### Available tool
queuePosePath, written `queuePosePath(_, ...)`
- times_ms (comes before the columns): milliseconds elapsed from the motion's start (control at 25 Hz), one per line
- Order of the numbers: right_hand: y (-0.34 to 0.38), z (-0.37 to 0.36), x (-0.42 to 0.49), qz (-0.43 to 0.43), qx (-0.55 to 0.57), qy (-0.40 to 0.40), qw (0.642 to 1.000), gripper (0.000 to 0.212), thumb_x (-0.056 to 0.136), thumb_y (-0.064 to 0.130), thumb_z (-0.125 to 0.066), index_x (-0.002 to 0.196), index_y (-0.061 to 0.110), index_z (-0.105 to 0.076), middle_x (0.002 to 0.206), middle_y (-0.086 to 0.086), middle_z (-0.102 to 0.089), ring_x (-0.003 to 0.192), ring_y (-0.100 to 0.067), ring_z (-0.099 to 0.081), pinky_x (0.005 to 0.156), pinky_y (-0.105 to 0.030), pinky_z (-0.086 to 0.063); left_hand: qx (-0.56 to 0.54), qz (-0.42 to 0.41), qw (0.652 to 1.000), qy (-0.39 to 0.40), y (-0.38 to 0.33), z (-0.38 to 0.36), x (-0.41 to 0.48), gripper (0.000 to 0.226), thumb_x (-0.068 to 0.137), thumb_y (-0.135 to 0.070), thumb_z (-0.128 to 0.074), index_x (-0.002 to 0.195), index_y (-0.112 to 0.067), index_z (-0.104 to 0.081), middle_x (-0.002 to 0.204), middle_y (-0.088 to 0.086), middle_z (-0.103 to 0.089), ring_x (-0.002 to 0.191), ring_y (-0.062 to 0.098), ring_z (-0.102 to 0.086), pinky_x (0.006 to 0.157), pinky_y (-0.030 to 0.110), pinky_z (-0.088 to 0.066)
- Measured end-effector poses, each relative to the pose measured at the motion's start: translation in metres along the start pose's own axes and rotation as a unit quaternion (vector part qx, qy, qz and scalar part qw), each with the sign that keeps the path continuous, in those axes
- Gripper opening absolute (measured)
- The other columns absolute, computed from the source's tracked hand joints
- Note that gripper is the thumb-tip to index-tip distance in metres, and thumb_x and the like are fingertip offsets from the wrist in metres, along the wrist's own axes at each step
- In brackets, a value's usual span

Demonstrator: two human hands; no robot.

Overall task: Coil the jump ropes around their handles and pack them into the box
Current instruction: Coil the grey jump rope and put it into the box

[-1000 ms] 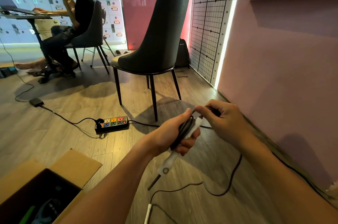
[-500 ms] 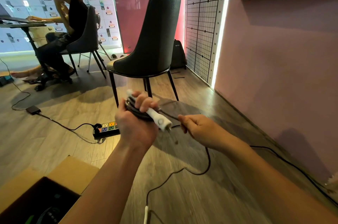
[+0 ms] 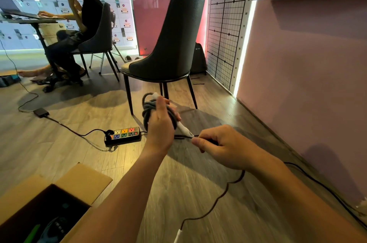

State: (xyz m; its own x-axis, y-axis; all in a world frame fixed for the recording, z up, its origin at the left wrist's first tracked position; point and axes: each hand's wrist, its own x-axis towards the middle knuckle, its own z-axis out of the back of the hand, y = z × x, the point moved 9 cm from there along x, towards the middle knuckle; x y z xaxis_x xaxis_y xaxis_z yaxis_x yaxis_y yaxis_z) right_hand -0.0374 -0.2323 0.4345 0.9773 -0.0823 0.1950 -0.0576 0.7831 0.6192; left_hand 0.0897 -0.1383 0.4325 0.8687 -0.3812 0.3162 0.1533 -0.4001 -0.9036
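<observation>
My left hand point(image 3: 161, 123) grips a white jump rope handle point(image 3: 183, 128) with several turns of dark rope point(image 3: 147, 112) coiled round it. Just to its right, my right hand point(image 3: 220, 147) pinches the loose rope close to the handle's tip. From there the rope's free length point(image 3: 224, 195) hangs down and trails over the wooden floor to the second white handle point(image 3: 177, 236) at the bottom edge. An open cardboard box point(image 3: 83, 179) sits at the bottom left, with dark and green items inside it.
A dark chair point(image 3: 170, 44) stands straight ahead. A power strip point(image 3: 123, 135) with its cable lies on the floor to the left. A person sits at a desk at the far left. A pink wall point(image 3: 307, 83) runs along the right, with a black cable point(image 3: 325, 191) at its foot.
My left hand turned the handle from pointing down to pointing right, then raised it slightly. My right hand dropped from the coil's top to the rope at the handle's tip.
</observation>
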Motion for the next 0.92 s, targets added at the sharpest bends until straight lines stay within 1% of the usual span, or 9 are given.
queuePosePath(80, -0.001, 0.006, 0.001, 0.004, -0.02, -0.025, 0.999, 0.032, 0.099, 0.038, -0.056, 0.081, 0.018, -0.072, 0.054, 0.01, -0.055, 0.048, -0.005, -0.048, 0.049, -0.018, -0.036, 0.107, -0.018, 0.993, 0.037, 0.002, -0.008, -0.004, 0.04, 0.105, -0.044, -0.032, 0.083, -0.02, -0.056, 0.064, -0.001, -0.058, 0.066, 0.021, -0.056, 0.076, 0.045, -0.047)
queuePosePath(200, -0.002, 0.016, -0.002, 0.013, -0.039, -0.048, 0.998, 0.027, 0.096, 0.038, -0.061, 0.083, 0.02, -0.074, 0.056, 0.009, -0.059, 0.05, -0.007, -0.053, 0.049, -0.016, -0.039, 0.247, -0.005, 0.967, 0.069, 0.01, -0.011, -0.006, 0.05, 0.104, -0.048, -0.031, 0.08, -0.013, -0.059, 0.069, 0.005, -0.059, 0.067, 0.021, -0.059, 0.075, 0.045, -0.05)
queuePosePath(280, 0.0, 0.019, -0.003, 0.026, -0.053, -0.055, 0.997, 0.027, 0.094, 0.042, -0.063, 0.083, 0.021, -0.075, 0.057, 0.009, -0.061, 0.051, -0.01, -0.057, 0.049, -0.017, -0.041, 0.341, 0.034, 0.932, 0.117, 0.022, -0.018, -0.011, 0.056, 0.103, -0.052, -0.03, 0.086, -0.007, -0.06, 0.075, 0.005, -0.06, 0.072, 0.018, -0.06, 0.078, 0.041, -0.05)
queuePosePath(360, 0.001, 0.023, -0.006, 0.039, -0.074, -0.077, 0.993, 0.032, 0.088, 0.051, -0.064, 0.082, 0.022, -0.076, 0.057, 0.01, -0.062, 0.052, -0.011, -0.058, 0.048, -0.017, -0.042, 0.367, 0.088, 0.904, 0.199, 0.037, -0.03, -0.021, 0.064, 0.102, -0.055, -0.028, 0.088, -0.003, -0.062, 0.074, 0.005, -0.062, 0.07, 0.017, -0.06, 0.077, 0.041, -0.051)
queuePosePath(480, -0.004, 0.048, -0.012, 0.032, -0.087, -0.171, 0.981, 0.045, 0.069, 0.069, -0.069, 0.073, 0.024, -0.073, 0.053, 0.013, -0.058, 0.049, -0.009, -0.055, 0.046, -0.018, -0.041, 0.303, 0.187, 0.881, 0.311, 0.053, -0.044, -0.039, 0.079, 0.087, -0.075, -0.018, 0.082, -0.009, -0.06, 0.07, 0.005, -0.059, 0.062, 0.017, -0.055, 0.063, 0.031, -0.045)
queuePosePath(600, -0.009, 0.062, -0.018, 0.033, -0.08, -0.221, 0.971, 0.058, 0.06, 0.081, -0.068, 0.067, 0.023, -0.068, 0.053, 0.012, -0.057, 0.048, -0.011, -0.054, 0.044, -0.025, -0.045, 0.269, 0.233, 0.846, 0.396, 0.054, -0.058, -0.057, 0.082, 0.08, -0.08, -0.013, 0.084, -0.011, -0.058, 0.062, 0.001, -0.051, 0.052, 0.014, -0.048, 0.056, 0.027, -0.043)
queuePosePath(680, -0.009, 0.064, -0.019, 0.047, -0.083, -0.226, 0.97, 0.062, 0.062, 0.083, -0.065, 0.067, 0.021, -0.067, 0.054, 0.011, -0.059, 0.049, -0.013, -0.055, 0.043, -0.031, -0.048, 0.24, 0.258, 0.825, 0.442, 0.05, -0.069, -0.07, 0.081, 0.085, -0.078, -0.01, 0.08, -0.011, -0.055, 0.057, -0.001, -0.047, 0.046, 0.011, -0.044, 0.053, 0.026, -0.041)
queuePosePath(760, -0.009, 0.065, -0.018, 0.058, -0.064, -0.225, 0.971, 0.061, 0.066, 0.081, -0.064, 0.066, 0.02, -0.066, 0.054, 0.008, -0.059, 0.048, -0.015, -0.055, 0.043, -0.036, -0.048, 0.176, 0.285, 0.829, 0.447, 0.042, -0.076, -0.078, 0.076, 0.092, -0.074, -0.011, 0.075, -0.012, -0.052, 0.054, -0.002, -0.044, 0.043, 0.01, -0.04, 0.048, 0.024, -0.038)
queuePosePath(920, -0.023, 0.072, -0.017, 0.012, 0.022, -0.248, 0.968, 0.057, 0.084, 0.071, -0.056, 0.054, 0.022, -0.061, 0.045, 0.003, -0.049, 0.04, -0.016, -0.04, 0.043, -0.036, -0.036, -0.007, 0.337, 0.816, 0.469, 0.027, -0.082, -0.088, 0.071, 0.096, -0.07, -0.017, 0.069, -0.012, -0.049, 0.049, -0.003, -0.036, 0.038, 0.01, -0.033, 0.042, 0.022, -0.033)
